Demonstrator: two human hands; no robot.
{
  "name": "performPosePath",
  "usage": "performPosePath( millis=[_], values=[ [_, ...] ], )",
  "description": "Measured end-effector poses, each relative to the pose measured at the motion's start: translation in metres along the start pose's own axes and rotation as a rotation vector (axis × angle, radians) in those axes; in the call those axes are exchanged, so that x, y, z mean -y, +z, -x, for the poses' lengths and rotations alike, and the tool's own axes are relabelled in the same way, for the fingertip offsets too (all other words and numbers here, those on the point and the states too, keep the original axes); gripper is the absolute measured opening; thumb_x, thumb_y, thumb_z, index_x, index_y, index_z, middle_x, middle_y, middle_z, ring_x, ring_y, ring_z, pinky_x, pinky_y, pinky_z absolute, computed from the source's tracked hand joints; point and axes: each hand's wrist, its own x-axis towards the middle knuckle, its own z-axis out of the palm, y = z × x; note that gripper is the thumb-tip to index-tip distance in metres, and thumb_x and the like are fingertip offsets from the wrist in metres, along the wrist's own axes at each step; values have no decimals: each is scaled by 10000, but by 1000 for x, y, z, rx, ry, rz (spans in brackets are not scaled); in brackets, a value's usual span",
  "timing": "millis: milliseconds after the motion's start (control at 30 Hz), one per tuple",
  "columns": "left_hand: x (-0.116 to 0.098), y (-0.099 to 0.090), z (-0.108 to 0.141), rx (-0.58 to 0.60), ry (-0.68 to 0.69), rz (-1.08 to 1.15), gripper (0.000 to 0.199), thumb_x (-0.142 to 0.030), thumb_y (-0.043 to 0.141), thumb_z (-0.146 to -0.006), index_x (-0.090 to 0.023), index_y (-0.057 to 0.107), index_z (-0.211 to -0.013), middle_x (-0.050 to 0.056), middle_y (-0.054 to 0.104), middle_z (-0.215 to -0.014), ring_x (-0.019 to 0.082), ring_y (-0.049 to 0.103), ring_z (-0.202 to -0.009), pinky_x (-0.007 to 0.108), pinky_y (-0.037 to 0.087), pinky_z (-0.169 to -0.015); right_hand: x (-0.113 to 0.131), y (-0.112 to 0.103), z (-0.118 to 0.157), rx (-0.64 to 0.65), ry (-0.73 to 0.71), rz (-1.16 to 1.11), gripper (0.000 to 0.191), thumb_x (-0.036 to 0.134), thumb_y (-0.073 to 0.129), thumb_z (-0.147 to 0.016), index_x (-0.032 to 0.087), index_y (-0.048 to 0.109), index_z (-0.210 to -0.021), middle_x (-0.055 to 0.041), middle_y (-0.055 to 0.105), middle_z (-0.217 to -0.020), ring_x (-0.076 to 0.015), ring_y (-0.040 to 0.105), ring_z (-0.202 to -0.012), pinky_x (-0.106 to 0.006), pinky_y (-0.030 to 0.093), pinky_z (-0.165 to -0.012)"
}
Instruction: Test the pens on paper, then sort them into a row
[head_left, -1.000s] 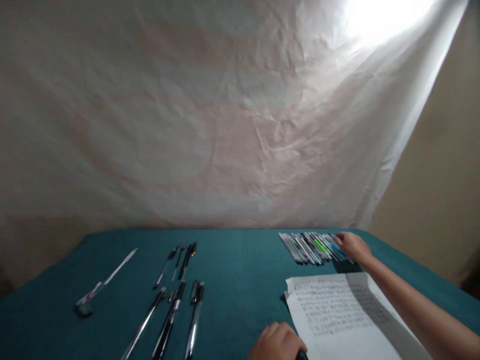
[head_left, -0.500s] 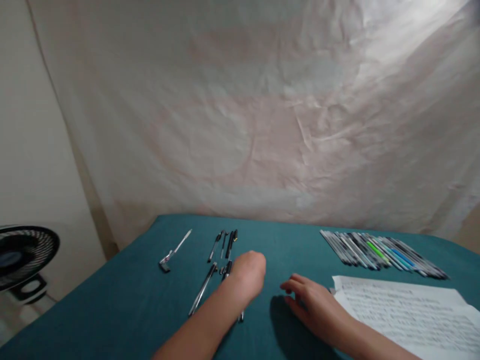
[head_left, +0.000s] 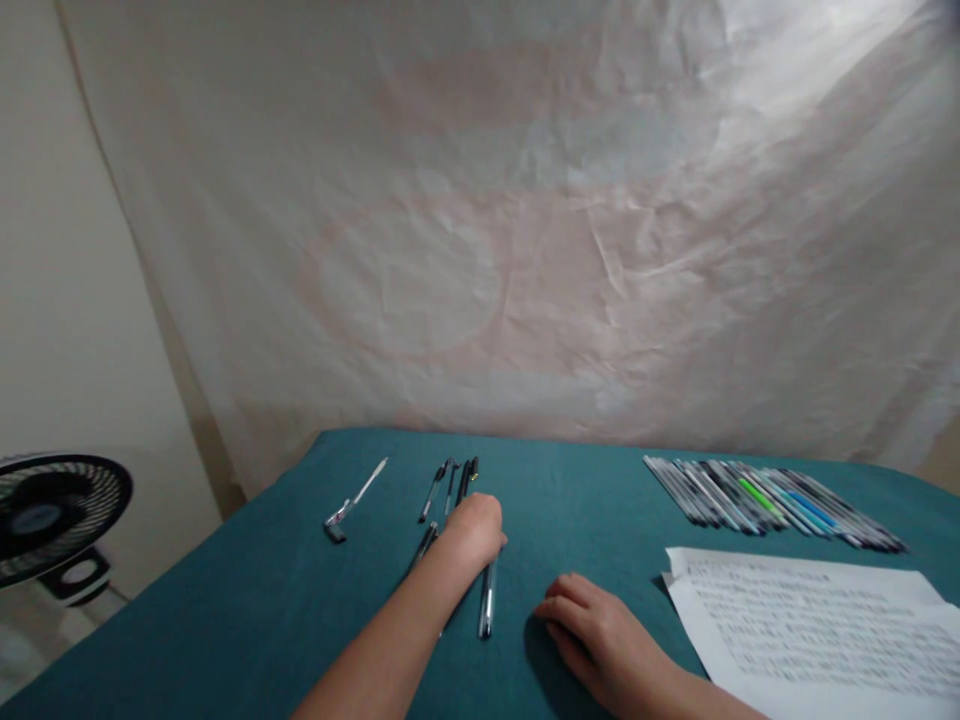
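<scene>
My left hand [head_left: 474,528] is closed, its fingers curled down at the upper end of a clear-barrelled pen [head_left: 487,605] that lies on the teal cloth. My own hand hides the fingertips and the pen's top. Under and beside my left forearm, another pen [head_left: 426,540] shows in part. Beyond the hand lie more black and clear pens [head_left: 431,495]. To the right, my right hand [head_left: 600,635] rests low over the cloth, fingers loosely bent and nothing visible in them.
A row of many pens [head_left: 772,500] lies at the far right. Handwritten paper sheets [head_left: 817,610] are right of my right hand. At the left are an eraser-like dark piece [head_left: 335,534] and a thin white stick [head_left: 371,480]. A fan [head_left: 64,515] stands beyond the left table edge.
My left hand has shifted slightly left, and the pen at its fingers shows more fully. My right hand has come left and nearer me, its fingers closer together.
</scene>
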Motion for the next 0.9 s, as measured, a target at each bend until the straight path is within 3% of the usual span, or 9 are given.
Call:
performPosePath(
  millis=[600,767,900],
  values=[
    [-19,35,-8,-126,193,300,223,-325,575,-690,-168,587,-848,59,644,-848,176,595,-802,242,421,-692,-2,-1,0,-64,-14,4,244,127,376,-825,214,543,-981,-44,547,-892,-145,493,-813,-253,396,-711],
    [-23,36,-7,-85,233,402,197,-309,529,-735,-173,572,-871,32,645,-789,134,605,-674,218,433,-626,5,-7,-1,4,-86,52,279,181,412,-824,229,514,-1079,-44,555,-1059,-170,465,-908,-291,378,-788],
    [-24,36,-8,-2,225,471,224,-305,447,-791,-167,543,-940,29,650,-737,108,592,-518,191,427,-484,13,-15,-2,72,-109,63,346,272,450,-818,239,468,-1162,-30,534,-1155,-188,447,-942,-316,362,-819]
  ],
)
